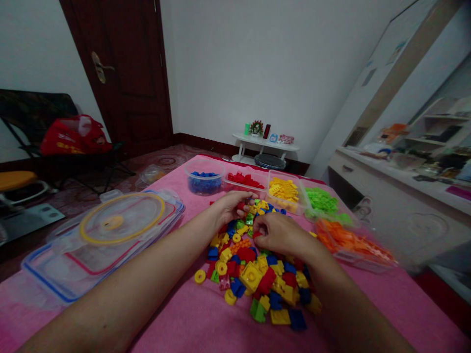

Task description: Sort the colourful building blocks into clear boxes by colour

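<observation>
A heap of mixed toy building bricks (263, 277) in red, yellow, blue, green and orange lies on a pink cloth (176, 304). Over the far part of the heap, my left hand (235, 203) has its fingers curled around a red brick (241, 206). My right hand (275, 231) reaches in from the right, thumb and fingertips pinched on another red piece (256, 235) low over the bricks. Most of that piece is hidden by the fingers.
Beyond the heap stand a round tub (188, 171) of blue bricks and boxes of red (245, 179), yellow (282, 190), green (322, 200) and orange bricks (353, 240). Stacked clear lids (110, 235) lie to the left. A cabinet (386, 196) stands at right.
</observation>
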`<state>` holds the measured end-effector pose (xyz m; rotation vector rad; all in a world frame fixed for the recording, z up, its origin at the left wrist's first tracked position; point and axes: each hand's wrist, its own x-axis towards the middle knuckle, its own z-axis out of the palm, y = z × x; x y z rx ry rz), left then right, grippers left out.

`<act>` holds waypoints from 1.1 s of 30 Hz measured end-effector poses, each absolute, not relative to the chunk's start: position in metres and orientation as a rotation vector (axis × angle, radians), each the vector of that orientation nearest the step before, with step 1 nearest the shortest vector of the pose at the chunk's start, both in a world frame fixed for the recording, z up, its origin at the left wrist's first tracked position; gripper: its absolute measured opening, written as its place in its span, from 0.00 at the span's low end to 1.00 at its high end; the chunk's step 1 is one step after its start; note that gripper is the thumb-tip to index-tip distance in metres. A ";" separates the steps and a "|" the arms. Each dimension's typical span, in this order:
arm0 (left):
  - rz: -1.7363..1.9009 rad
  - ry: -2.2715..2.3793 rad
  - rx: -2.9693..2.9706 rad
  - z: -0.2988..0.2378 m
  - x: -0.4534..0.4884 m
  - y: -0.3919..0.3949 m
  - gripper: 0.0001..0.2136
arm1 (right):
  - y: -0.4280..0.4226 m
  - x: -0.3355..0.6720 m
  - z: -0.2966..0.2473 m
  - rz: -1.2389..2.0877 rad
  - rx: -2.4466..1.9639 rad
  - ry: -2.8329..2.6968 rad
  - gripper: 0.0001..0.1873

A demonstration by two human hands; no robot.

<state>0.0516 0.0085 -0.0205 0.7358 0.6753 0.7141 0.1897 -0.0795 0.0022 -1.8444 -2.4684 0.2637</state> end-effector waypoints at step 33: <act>0.362 0.455 0.702 -0.028 0.053 0.000 0.23 | -0.071 0.187 0.010 0.338 -1.287 -1.818 0.20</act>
